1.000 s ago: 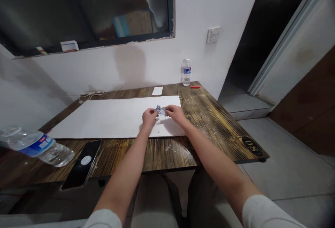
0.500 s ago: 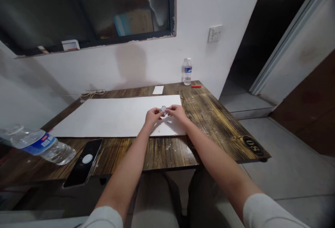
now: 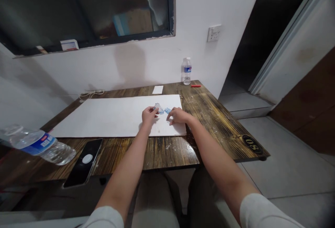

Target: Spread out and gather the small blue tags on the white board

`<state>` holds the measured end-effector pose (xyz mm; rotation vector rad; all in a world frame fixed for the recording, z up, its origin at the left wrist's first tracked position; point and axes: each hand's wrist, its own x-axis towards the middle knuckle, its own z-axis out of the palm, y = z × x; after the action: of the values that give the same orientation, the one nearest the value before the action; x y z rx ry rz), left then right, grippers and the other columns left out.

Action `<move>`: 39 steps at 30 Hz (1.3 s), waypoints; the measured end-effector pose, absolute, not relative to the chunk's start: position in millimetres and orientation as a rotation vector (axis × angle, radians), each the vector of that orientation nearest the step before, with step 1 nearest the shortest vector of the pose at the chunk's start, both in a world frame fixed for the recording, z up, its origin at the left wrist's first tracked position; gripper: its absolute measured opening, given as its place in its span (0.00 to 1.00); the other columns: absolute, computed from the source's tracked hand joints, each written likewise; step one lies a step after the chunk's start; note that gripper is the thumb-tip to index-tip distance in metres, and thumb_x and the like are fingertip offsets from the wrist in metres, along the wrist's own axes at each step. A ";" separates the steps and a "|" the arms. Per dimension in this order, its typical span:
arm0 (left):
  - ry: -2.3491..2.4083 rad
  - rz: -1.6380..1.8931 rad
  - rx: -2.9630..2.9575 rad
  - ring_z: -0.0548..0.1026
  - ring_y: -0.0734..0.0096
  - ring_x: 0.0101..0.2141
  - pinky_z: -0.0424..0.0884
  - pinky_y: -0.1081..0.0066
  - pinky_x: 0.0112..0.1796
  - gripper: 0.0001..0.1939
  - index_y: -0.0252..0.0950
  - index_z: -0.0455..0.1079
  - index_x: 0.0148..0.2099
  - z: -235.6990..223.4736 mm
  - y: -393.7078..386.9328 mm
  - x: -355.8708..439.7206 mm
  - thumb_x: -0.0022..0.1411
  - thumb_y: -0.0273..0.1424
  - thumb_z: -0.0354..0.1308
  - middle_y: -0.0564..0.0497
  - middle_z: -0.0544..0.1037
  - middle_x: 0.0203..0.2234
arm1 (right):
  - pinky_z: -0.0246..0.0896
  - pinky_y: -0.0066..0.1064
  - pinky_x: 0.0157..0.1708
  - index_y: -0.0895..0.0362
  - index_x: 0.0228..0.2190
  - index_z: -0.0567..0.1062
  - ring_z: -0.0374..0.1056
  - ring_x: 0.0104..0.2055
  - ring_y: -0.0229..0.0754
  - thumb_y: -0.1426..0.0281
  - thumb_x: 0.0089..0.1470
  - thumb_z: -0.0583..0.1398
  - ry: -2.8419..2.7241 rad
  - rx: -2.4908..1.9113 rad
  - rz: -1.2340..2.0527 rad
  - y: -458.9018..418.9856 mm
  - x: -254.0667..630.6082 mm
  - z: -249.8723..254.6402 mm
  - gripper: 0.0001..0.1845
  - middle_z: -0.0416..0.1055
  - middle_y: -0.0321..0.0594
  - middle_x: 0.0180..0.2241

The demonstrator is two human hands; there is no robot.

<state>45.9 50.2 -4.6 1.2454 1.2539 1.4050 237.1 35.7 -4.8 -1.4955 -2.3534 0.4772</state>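
My left hand (image 3: 149,115) is closed in a pinch on a small whitish card-like piece (image 3: 157,107) with blue marks, held over the white board (image 3: 117,116). A blue-striped end shows at its lower right. Just to the right, my right hand (image 3: 178,115) curls over the board with its fingers bent downward. At its fingertips is a small blue-and-white striped card (image 3: 167,110), which it seems to grip by the edge. A narrow gap separates the two pieces. The undersides of my fingers are hidden, and print on the pieces is too small to read.
On the wooden table (image 3: 217,130) lie a phone (image 3: 82,165), a large water bottle (image 3: 42,144) at left, a white paper (image 3: 157,89), a coiled cord (image 3: 91,93) and a red stick-like object (image 3: 195,86). A small bottle (image 3: 186,71) stands by the wall.
My hands were together on one small whitish piece. They have moved apart, left hand leftward and right hand slightly right and down, and blue-striped pieces now show between them.
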 end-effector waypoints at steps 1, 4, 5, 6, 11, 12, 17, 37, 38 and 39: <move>1.253 1.402 1.246 0.77 0.71 0.26 0.68 0.77 0.22 0.19 0.34 0.70 0.33 -5.0 50.3 46.0 0.43 0.41 0.69 0.50 0.77 0.24 | 0.58 0.31 0.49 0.48 0.38 0.83 0.66 0.45 0.45 0.64 0.39 0.73 -2.357 -1.491 0.479 37.0 237.0 -6.2 0.19 0.71 0.42 0.43; 1.243 1.396 1.252 0.77 0.71 0.26 0.68 0.77 0.21 0.19 0.34 0.70 0.33 -6.0 50.7 46.1 0.42 0.41 0.69 0.51 0.77 0.24 | 0.58 0.30 0.48 0.49 0.38 0.82 0.66 0.46 0.45 0.63 0.41 0.73 -2.385 -1.490 0.494 39.8 237.2 -9.1 0.18 0.71 0.43 0.43; 1.240 1.396 1.253 0.76 0.71 0.26 0.68 0.77 0.21 0.19 0.34 0.70 0.33 -6.2 50.8 46.0 0.42 0.41 0.69 0.51 0.77 0.24 | 0.58 0.30 0.48 0.50 0.38 0.82 0.66 0.46 0.45 0.63 0.41 0.72 -2.398 -1.491 0.501 40.1 237.3 -9.4 0.18 0.71 0.44 0.44; 1.238 1.395 1.254 0.76 0.71 0.25 0.68 0.77 0.21 0.19 0.34 0.70 0.33 -6.2 50.8 46.0 0.42 0.41 0.69 0.51 0.77 0.24 | 0.58 0.30 0.47 0.50 0.39 0.82 0.66 0.46 0.45 0.63 0.42 0.72 -2.413 -1.494 0.509 40.0 237.3 -9.4 0.19 0.71 0.44 0.44; 1.246 1.397 1.255 0.76 0.71 0.25 0.67 0.78 0.21 0.17 0.34 0.70 0.33 -5.0 50.0 45.1 0.44 0.39 0.68 0.51 0.77 0.24 | 0.58 0.30 0.48 0.51 0.41 0.81 0.66 0.49 0.47 0.62 0.45 0.70 -2.482 -1.528 0.512 36.3 236.2 -5.1 0.18 0.71 0.45 0.46; 1.251 1.397 1.257 0.76 0.71 0.26 0.67 0.78 0.21 0.17 0.34 0.70 0.34 -4.5 49.8 44.8 0.44 0.39 0.68 0.51 0.76 0.24 | 0.58 0.30 0.48 0.51 0.40 0.81 0.66 0.50 0.48 0.63 0.46 0.70 -2.489 -1.538 0.507 35.4 236.1 -4.0 0.17 0.72 0.45 0.46; 1.263 1.396 1.241 0.77 0.71 0.27 0.67 0.78 0.22 0.17 0.34 0.70 0.35 -2.2 49.1 43.4 0.45 0.38 0.67 0.51 0.76 0.25 | 0.59 0.27 0.43 0.53 0.37 0.81 0.68 0.46 0.45 0.65 0.44 0.70 -2.465 -1.521 0.524 32.7 236.5 0.2 0.14 0.74 0.44 0.44; 1.270 1.343 1.322 0.76 0.70 0.24 0.67 0.75 0.22 0.15 0.34 0.70 0.33 1.1 44.9 44.2 0.46 0.37 0.68 0.51 0.76 0.24 | 0.61 0.26 0.40 0.54 0.37 0.82 0.69 0.44 0.44 0.65 0.41 0.72 -2.456 -1.511 0.539 30.7 242.4 3.2 0.18 0.74 0.44 0.44; 1.273 1.343 1.323 0.76 0.70 0.24 0.67 0.76 0.21 0.15 0.34 0.70 0.33 1.1 45.0 44.4 0.46 0.36 0.68 0.51 0.76 0.24 | 0.61 0.26 0.39 0.55 0.37 0.82 0.69 0.44 0.44 0.66 0.41 0.72 -2.457 -1.502 0.548 31.1 242.3 2.9 0.17 0.74 0.44 0.44; 1.274 1.346 1.324 0.76 0.70 0.24 0.66 0.76 0.21 0.14 0.34 0.70 0.33 1.1 45.0 44.5 0.46 0.36 0.67 0.51 0.76 0.24 | 0.61 0.25 0.39 0.56 0.37 0.82 0.69 0.43 0.43 0.66 0.42 0.71 -2.460 -1.490 0.563 31.4 242.2 2.9 0.17 0.75 0.44 0.43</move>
<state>44.5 45.0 1.1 1.3243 1.2742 1.3457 242.2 31.4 2.9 -1.4905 -2.4601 0.5628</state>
